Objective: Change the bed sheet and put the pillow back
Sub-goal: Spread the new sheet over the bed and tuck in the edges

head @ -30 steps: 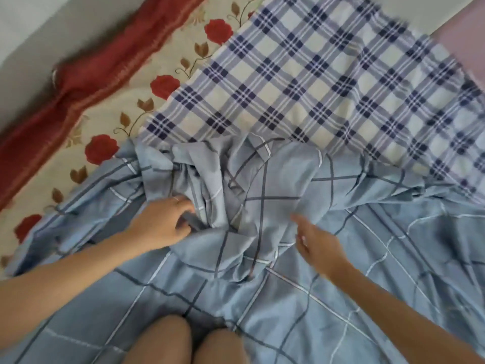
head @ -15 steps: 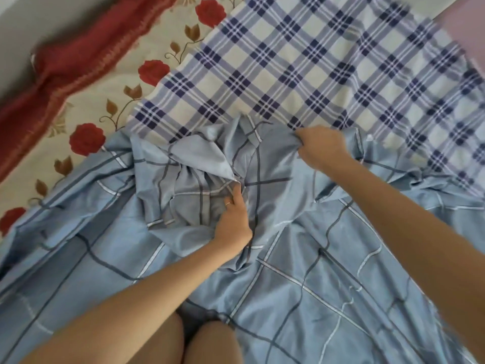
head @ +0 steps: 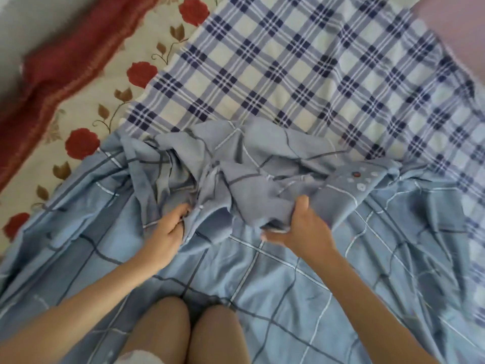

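Note:
A light blue bed sheet (head: 275, 271) with a thin grid pattern covers the near part of the bed and is bunched into a crumpled heap (head: 236, 169) in the middle. My left hand (head: 168, 232) pinches a fold at the heap's left side. My right hand (head: 299, 227) grips the heap's lower right edge, thumb on top. Beyond the heap lies a white and navy plaid sheet (head: 301, 69), flat on the bed. No pillow is visible.
A cream cloth with red roses (head: 105, 111) lies under both sheets at the left, beside a red blanket (head: 68, 61) along the bed's far left edge. My bare knees (head: 189, 334) rest on the blue sheet. A pink surface (head: 456, 30) sits at the top right.
My right hand has come back from the far edge of the heap to its near right side and gripped it. My left hand has shifted left and nearer, still on the fold.

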A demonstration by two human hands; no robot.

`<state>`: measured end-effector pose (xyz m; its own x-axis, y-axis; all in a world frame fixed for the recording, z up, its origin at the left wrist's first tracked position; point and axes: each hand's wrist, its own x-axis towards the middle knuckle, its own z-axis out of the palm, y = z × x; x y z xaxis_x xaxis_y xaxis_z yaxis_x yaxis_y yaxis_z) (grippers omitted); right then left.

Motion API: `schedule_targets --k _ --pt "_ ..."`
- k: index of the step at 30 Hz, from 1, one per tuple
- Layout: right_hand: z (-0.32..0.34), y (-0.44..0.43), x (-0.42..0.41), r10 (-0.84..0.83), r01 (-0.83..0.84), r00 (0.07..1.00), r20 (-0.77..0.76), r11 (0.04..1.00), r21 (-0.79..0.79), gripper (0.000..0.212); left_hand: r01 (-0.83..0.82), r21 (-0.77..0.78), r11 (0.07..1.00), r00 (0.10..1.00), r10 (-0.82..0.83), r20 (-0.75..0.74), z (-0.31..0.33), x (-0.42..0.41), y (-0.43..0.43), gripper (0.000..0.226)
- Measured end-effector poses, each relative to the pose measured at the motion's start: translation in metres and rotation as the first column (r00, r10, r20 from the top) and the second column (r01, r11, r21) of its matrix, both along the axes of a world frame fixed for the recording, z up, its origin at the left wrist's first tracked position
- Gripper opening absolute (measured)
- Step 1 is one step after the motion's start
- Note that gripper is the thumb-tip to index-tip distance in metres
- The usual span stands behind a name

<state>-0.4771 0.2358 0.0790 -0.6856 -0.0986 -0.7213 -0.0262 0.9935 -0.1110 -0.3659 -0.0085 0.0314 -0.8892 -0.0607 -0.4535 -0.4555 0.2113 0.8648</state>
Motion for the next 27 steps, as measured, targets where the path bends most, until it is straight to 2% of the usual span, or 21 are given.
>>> schedule_targets --k 1,2,3,4,5,6,7,8,9,11,13,14,15,16,18,19,20,21,23,25,27 --pt "-0.011 0.011 0.014 0.013 -0.041 0.983 0.184 0.988 0.148 0.094 0.143 -0.010 0.990 0.985 -0.141 0.104 0.003 0.006 0.002 0.011" --pt "-0.020 0.022 0.027 -0.005 -0.086 0.951 0.309 0.956 0.279 0.109 0.368 -0.067 0.927 0.910 -0.345 0.228 0.005 0.011 0.001 0.024" --pt "-0.028 0.035 0.035 -0.024 -0.119 0.935 0.354 0.919 0.376 0.111 0.617 -0.116 0.778 0.752 -0.540 0.378 0.003 0.016 -0.002 0.066" --pt "-0.030 0.044 0.038 -0.012 -0.152 0.936 0.351 0.887 0.435 0.099 0.809 -0.150 0.569 0.553 -0.647 0.525 -0.003 0.023 -0.005 0.102" --pt "-0.031 0.052 0.038 0.034 -0.210 0.936 0.350 0.853 0.478 0.081 0.918 -0.179 0.355 0.386 -0.688 0.615 -0.003 0.027 -0.006 0.115" --pt "-0.032 0.058 0.033 0.082 -0.290 0.916 0.393 0.813 0.505 0.063 0.961 -0.198 0.194 0.277 -0.677 0.682 -0.004 0.027 -0.007 0.106" --pt "-0.032 0.063 0.025 0.132 -0.375 0.883 0.451 0.777 0.506 0.049 0.973 -0.202 0.107 0.222 -0.665 0.713 -0.005 0.023 -0.007 0.077" --pt "-0.030 0.065 0.015 0.163 -0.450 0.838 0.520 0.747 0.490 0.039 0.977 -0.173 0.125 0.212 -0.656 0.724 -0.010 0.016 -0.007 0.045" --pt "-0.031 0.066 0.000 0.150 -0.483 0.801 0.579 0.734 0.478 0.031 0.970 -0.134 0.201 0.234 -0.639 0.733 -0.015 0.005 -0.011 0.023" --pt "-0.028 0.061 -0.037 -0.097 -0.304 0.765 0.636 0.817 0.490 0.029 0.863 -0.037 0.503 0.362 -0.565 0.742 -0.018 -0.038 -0.024 0.015" --pt "-0.026 0.048 -0.091 -0.408 0.160 0.659 0.632 0.897 0.412 0.036 0.512 -0.111 0.852 0.685 -0.326 0.652 -0.015 -0.098 -0.045 0.017" --pt "-0.022 0.035 -0.126 -0.494 0.405 0.630 0.599 0.867 0.289 0.032 0.256 -0.193 0.947 0.821 -0.107 0.560 -0.010 -0.132 -0.057 0.021" --pt "-0.019 0.019 -0.166 -0.578 0.633 0.626 0.524 0.769 0.091 0.023 0.005 -0.265 0.964 0.899 0.112 0.424 -0.004 -0.170 -0.073 0.024" --pt "-0.013 -0.002 -0.209 -0.654 0.767 0.622 0.430 0.619 -0.168 0.015 -0.215 -0.281 0.935 0.923 0.289 0.254 0.004 -0.211 -0.091 0.026" --pt "0.015 -0.058 -0.292 -0.739 0.688 0.612 0.281 0.323 -0.650 0.015 -0.533 -0.183 0.826 0.846 0.525 -0.093 0.030 -0.293 -0.127 0.031" --pt "0.029 -0.084 -0.325 -0.748 0.598 0.606 0.271 0.203 -0.775 0.025 -0.586 -0.130 0.799 0.806 0.560 -0.192 0.045 -0.325 -0.141 0.036" --pt "0.052 -0.112 -0.345 -0.753 0.505 0.617 0.231 0.153 -0.850 0.041 -0.577 -0.107 0.810 0.799 0.532 -0.278 0.053 -0.357 -0.153 0.049" --pt "0.069 -0.133 -0.359 -0.769 0.405 0.634 0.079 0.244 -0.881 0.064 -0.516 -0.161 0.841 0.829 0.443 -0.342 0.058 -0.382 -0.160 0.075" --pt "0.082 -0.158 -0.362 -0.656 0.251 0.675 -0.337 0.634 -0.731 0.089 -0.326 -0.446 0.833 0.939 0.229 -0.259 0.073 -0.407 -0.143 0.118" --pt "0.065 -0.166 -0.337 -0.518 0.116 0.663 -0.541 0.785 -0.609 0.085 -0.074 -0.786 0.613 0.991 -0.045 -0.128 0.071 -0.386 -0.101 0.106" --pt "0.022 -0.161 -0.289 -0.181 -0.177 0.676 -0.715 0.901 -0.396 0.084 0.037 -0.924 0.382 0.912 -0.391 -0.125 0.039 -0.330 -0.058 0.087"
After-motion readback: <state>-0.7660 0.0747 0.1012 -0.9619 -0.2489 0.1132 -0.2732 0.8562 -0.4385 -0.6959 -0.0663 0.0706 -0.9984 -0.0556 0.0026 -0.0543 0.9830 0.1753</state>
